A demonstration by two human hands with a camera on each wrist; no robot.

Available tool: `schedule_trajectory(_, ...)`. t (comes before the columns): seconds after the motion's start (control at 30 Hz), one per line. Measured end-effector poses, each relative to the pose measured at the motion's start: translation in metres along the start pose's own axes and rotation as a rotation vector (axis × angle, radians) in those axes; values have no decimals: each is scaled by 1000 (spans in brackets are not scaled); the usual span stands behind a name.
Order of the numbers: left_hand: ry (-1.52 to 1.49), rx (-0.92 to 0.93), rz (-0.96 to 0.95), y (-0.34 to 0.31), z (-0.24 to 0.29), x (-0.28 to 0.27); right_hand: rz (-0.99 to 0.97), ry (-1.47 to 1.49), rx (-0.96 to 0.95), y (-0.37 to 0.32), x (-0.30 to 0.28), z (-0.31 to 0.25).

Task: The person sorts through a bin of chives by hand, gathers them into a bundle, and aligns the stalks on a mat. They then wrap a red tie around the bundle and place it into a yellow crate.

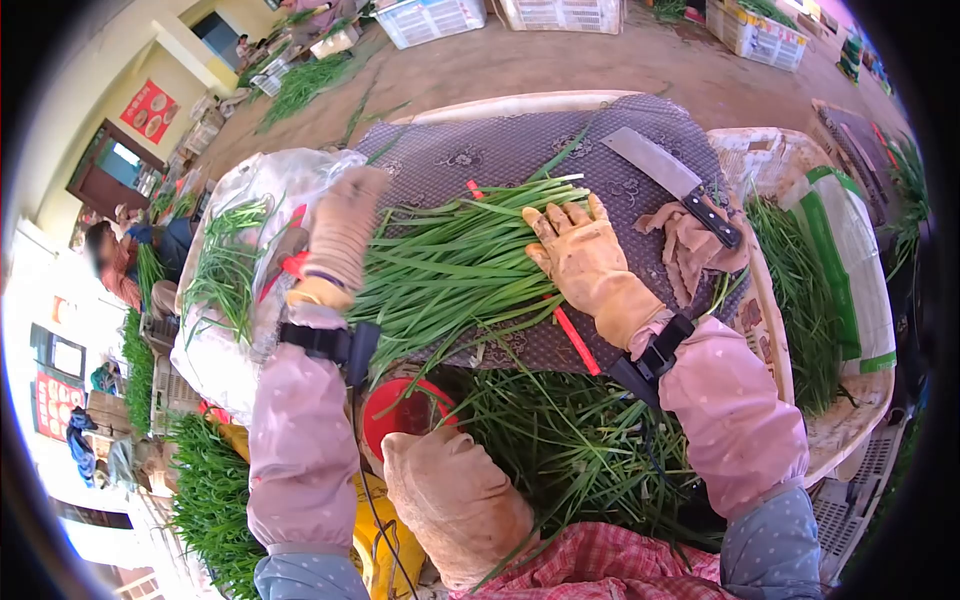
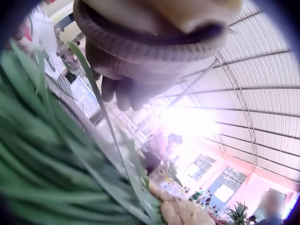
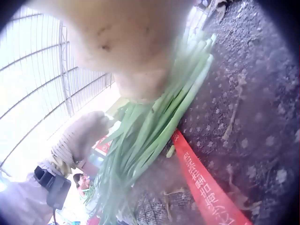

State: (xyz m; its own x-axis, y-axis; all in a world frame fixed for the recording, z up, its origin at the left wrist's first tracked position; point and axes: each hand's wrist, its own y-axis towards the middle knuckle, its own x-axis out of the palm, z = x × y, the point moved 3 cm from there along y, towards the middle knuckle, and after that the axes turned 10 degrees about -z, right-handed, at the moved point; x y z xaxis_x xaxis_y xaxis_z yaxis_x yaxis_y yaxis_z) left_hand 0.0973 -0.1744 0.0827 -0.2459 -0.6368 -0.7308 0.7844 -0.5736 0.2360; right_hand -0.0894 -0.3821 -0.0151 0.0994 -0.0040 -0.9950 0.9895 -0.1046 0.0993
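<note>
The right hand [image 1: 585, 262], fingers spread, is pressing the chives [image 1: 450, 270] flat beneath its palm on the counter [image 1: 480, 150]. The left hand [image 1: 345, 228] is covering their other end, and I cannot tell its grip. If the pressure eases, stalks could fan off the red strap [image 1: 577, 342] underneath.

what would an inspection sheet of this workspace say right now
surface: patterned mat spread over the table
job's things: bundle of green stalks lying across a red strip
clutter: cleaver with its handle by a rag, right of the bundle; plastic bag of greens on the left
hands: right hand flat on the bundle, fingers straight; left hand at the bundle's left end, grip unclear
cables: thin black cable running down from the left wrist strap
surroundings: red bucket below the table edge; crates on the dirt floor behind
</note>
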Motion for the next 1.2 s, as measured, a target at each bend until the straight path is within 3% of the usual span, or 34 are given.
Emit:
schedule_trajectory(0.07,69,-23,72,9,-26,-27,-35,-11,0,2,0,-1)
schedule_trajectory(0.13,633,109,593,12,-30,-42,-54,-21,21,1,-2,-3)
schedule_trajectory(0.2,185,152,377,2,23,-8,-128,-9,44,1,-9,-5)
schedule_trajectory(0.27,111,333,-14,-27,89,56,-60,-41,-1,-1,-2,-2)
schedule_trajectory(0.3,172,451,-262,-41,98,87,10,-70,-42,-3,-2,-1)
schedule_trajectory(0.33,402,452,-389,-49,103,112,-12,84,-103,-2,-7,4)
schedule_trajectory(0.37,400,459,-389,-48,101,126,-10,81,-96,0,-6,13)
schedule_trajectory(0.43,598,209,-544,-44,82,151,69,267,-307,0,-3,31)
schedule_trajectory(0.47,596,211,-543,-45,85,154,175,559,-488,6,-19,48)
schedule_trajectory(0.5,617,195,-536,-49,88,155,-3,825,-353,18,-25,67)
schedule_trajectory(0.57,640,167,-531,-54,88,154,70,690,-83,45,-42,87)
schedule_trajectory(0.6,652,185,-550,-53,89,154,73,690,-86,61,-43,89)
schedule_trajectory(0.67,657,197,-582,-52,91,154,-40,207,-49,89,-27,84)
schedule_trajectory(0.7,656,197,-581,-52,91,154,-40,206,-49,96,-20,81)
schedule_trajectory(0.77,706,187,-565,-54,91,155,-372,-122,-29,107,-11,69)
schedule_trajectory(0.8,706,180,-560,-55,90,154,-501,-143,32,111,-9,66)
schedule_trajectory(0.83,724,189,-536,-56,91,154,-501,-145,25,110,-8,63)
schedule_trajectory(0.9,736,194,-513,-57,92,152,-306,-163,-92,104,-11,55)
schedule_trajectory(1.03,834,118,-586,-46,97,141,-313,-204,-147,86,-25,42)
schedule_trajectory(1.2,699,24,-677,-30,75,141,-317,-292,-235,96,-12,45)
